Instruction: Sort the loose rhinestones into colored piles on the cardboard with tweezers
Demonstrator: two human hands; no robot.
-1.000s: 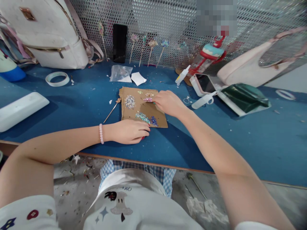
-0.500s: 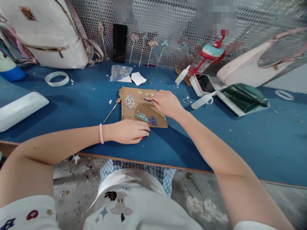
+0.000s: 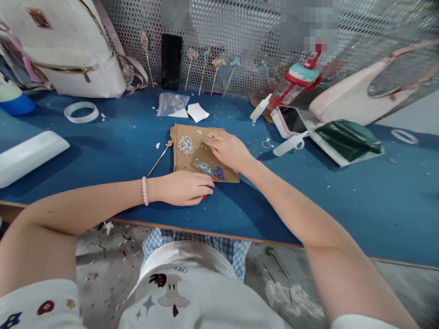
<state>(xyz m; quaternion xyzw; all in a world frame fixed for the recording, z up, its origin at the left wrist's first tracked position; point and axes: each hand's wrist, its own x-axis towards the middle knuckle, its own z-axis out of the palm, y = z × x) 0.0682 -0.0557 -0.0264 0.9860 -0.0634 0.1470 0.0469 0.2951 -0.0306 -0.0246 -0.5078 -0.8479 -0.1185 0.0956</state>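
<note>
A piece of brown cardboard lies on the blue table, bearing silvery-white rhinestones, turquoise rhinestones and dark blue rhinestones in separate heaps. My left hand rests flat at the cardboard's front edge, fingers stretched out and holding nothing that I can see. Above the cardboard's right half, my right hand pinches thin tweezers, their tip low over the bare middle. Small pale gold pieces lie just beyond those fingers. A gold hair stick leans against the cardboard's left side.
Behind the cardboard lie a plastic bag and white paper. Several decorated sticks and a black phone lean against the perforated metal panel. Glue bottles, a green pouch and a tape roll flank the work.
My right hand has shifted slightly left and down over the cardboard, taking the tweezers along. My left hand has stayed where it was.
</note>
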